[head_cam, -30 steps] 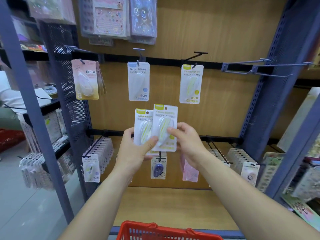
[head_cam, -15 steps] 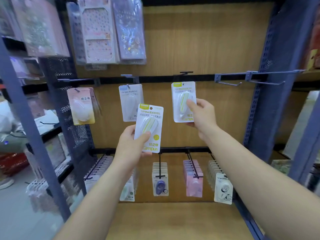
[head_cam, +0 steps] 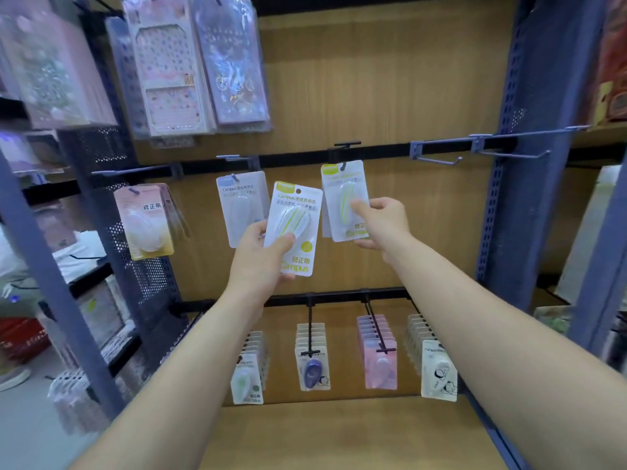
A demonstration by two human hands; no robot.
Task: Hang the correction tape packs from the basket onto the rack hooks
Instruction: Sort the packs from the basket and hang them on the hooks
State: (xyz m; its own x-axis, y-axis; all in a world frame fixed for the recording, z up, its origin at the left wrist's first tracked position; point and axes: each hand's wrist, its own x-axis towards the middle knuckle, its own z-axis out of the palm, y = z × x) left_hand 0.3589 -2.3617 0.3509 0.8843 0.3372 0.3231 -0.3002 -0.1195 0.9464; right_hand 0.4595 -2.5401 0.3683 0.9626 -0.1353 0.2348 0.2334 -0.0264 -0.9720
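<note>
Soft, even indoor light, and we find no hard shadows. The wooden back panel (head_cam: 390,96) shows a pale wash in its upper half, so the light seems to fall from above. Motion blur smears the sticker sheets (head_cam: 169,72) at upper left and the shelving beside them. Print on the centre pack (head_cam: 293,228) is only partly legible. Wide-angle distortion bows the blue upright (head_cam: 529,164) and stretches the forearms (head_cam: 509,368) toward the bottom edge.

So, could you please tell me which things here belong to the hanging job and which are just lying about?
Job: left hand holding a green pack; right hand holding a second green pack at the hook.
Around: pink pack, sticker sheets, lower packs.
</note>
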